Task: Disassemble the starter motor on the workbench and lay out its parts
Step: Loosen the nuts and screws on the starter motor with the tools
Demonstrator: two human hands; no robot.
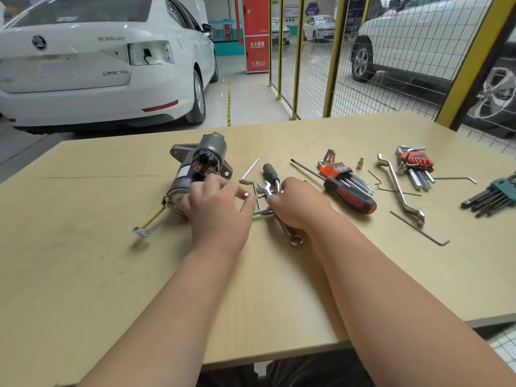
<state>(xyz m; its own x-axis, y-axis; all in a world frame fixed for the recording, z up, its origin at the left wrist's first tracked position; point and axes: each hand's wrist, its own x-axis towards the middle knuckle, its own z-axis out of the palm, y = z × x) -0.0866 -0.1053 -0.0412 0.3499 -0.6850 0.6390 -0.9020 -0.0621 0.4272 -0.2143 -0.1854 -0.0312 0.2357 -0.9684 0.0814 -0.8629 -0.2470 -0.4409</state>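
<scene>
The grey starter motor (196,167) lies on its side on the wooden workbench (111,275), mounting flange at the far end. A yellow lead with a ring terminal (148,222) trails from its near end. My left hand (220,210) rests against the motor's near end with fingers spread and nothing held. My right hand (297,203) sits just right of it, fingers curled onto a silver combination wrench (290,233) in a small pile of wrenches (264,189). The wrench's middle is hidden under that hand.
Tools spread to the right: green-handled screwdriver (270,171), L-shaped hex key (248,171), red-black screwdriver (350,194), orange hex key set (335,170), offset ring spanner (399,188), red hex key set (416,161), green hex key set (491,194). A yellow mesh fence (332,65) stands behind the bench.
</scene>
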